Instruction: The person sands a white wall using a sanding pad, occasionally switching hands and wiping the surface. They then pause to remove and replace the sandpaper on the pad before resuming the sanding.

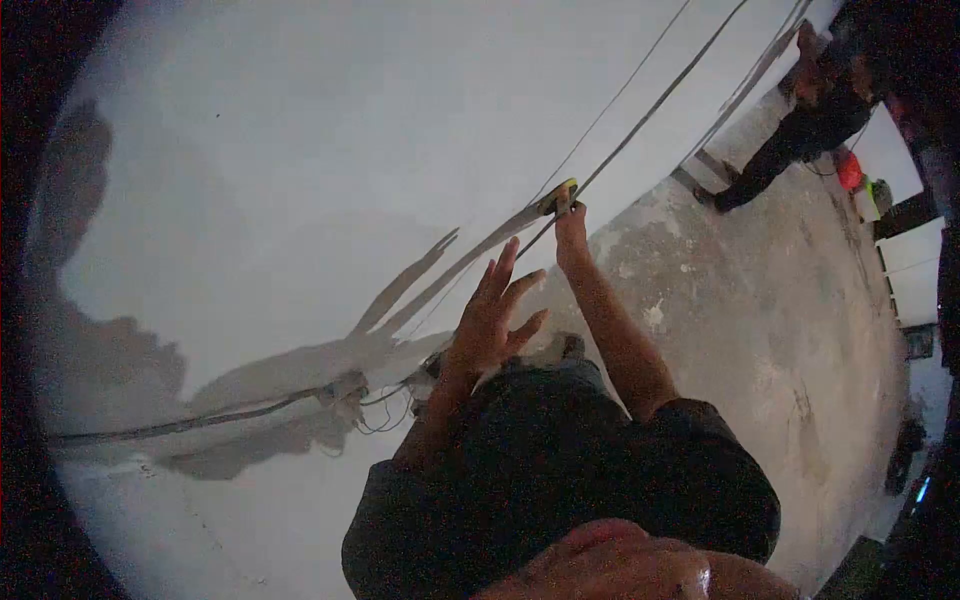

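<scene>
My right hand (570, 222) is closed around a small tool with a yellow edge (559, 196), held at the white wall (300, 180) beside a dark cable (655, 105). What kind of tool it is cannot be made out. Lower and to the left, my left hand (490, 315) is raised with its fingers spread, holding nothing, near the wall. Shadows of the arms fall across the wall. The cable passes behind or beside my hands.
Loose wires hang from a junction (345, 388) on the wall at lower left. A person in dark clothes (790, 145) is at the upper right on the stained concrete floor (730, 300). Near them lie a red object (848, 170) and a light green one (866, 203).
</scene>
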{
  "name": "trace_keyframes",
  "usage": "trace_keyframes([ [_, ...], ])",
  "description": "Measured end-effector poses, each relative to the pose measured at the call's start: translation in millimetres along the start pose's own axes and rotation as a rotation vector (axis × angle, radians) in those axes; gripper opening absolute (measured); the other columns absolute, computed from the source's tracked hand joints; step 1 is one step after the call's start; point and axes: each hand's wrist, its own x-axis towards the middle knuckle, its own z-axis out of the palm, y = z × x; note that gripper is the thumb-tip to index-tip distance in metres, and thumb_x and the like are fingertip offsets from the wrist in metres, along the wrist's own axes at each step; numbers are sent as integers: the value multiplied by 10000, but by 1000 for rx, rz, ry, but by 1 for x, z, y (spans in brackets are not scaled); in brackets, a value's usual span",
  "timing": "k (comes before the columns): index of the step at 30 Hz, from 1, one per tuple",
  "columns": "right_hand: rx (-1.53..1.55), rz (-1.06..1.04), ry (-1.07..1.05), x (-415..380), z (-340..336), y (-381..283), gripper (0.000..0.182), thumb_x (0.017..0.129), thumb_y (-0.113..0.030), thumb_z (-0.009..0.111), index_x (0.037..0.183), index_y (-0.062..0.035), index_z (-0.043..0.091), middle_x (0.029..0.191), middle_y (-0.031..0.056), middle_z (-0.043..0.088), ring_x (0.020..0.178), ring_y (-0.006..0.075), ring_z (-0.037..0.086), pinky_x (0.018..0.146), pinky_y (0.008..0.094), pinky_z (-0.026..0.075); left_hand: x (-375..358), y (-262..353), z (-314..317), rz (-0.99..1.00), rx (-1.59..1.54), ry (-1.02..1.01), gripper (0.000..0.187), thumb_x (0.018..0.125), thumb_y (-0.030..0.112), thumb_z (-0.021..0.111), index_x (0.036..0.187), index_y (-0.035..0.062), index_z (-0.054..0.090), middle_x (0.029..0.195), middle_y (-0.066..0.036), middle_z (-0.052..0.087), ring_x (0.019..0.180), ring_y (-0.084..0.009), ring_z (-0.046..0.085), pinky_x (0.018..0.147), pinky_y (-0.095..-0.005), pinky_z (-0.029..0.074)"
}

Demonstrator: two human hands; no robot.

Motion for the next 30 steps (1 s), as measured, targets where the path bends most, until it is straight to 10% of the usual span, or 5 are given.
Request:
trace_keyframes([
  [6, 222, 33, -364, 49, -32, 29, 558, 989, -569, 576, 1072, -17, 569, 904, 28, 611, 873, 155, 585, 781, 289, 474, 1, 3, 0, 46, -31, 8, 530, 926, 341, 707, 1384, 135, 539, 1647, -229, 192, 1488, -423, 286, 1195, -594, 248],
  [13, -249, 117, 61, 20, -24, 11, 462, 1037, -485, 523, 1184, -54, 600, 1047, 98, 641, 933, 201, 598, 804, 361, 482, -1, 2, 1, 35, -6, -14, 539, 914, 294, 726, 1388, 123, 535, 1628, -215, 259, 1480, -414, 307, 1189, -567, 282],
  [15, 264, 194, -318, 71, -54, 57, 490, 1043, -480, 502, 1274, -52, 564, 1135, 111, 629, 993, 221, 604, 855, 396, 489, 3, -1, -3, 67, -2, -9, 539, 916, 301, 722, 1388, 119, 535, 1624, -201, 282, 1471, -406, 332, 1186, -557, 297],
  [30, 770, 27, 33, 96, -55, -17, 488, 1052, -476, 488, 1332, -78, 529, 1264, 77, 583, 1127, 205, 537, 1018, 429, 416, 8, -10, -8, -40, -12, -81, 532, 928, 297, 705, 1373, 53, 544, 1549, -183, 432, 1409, -359, 448, 1151, -475, 363],
])
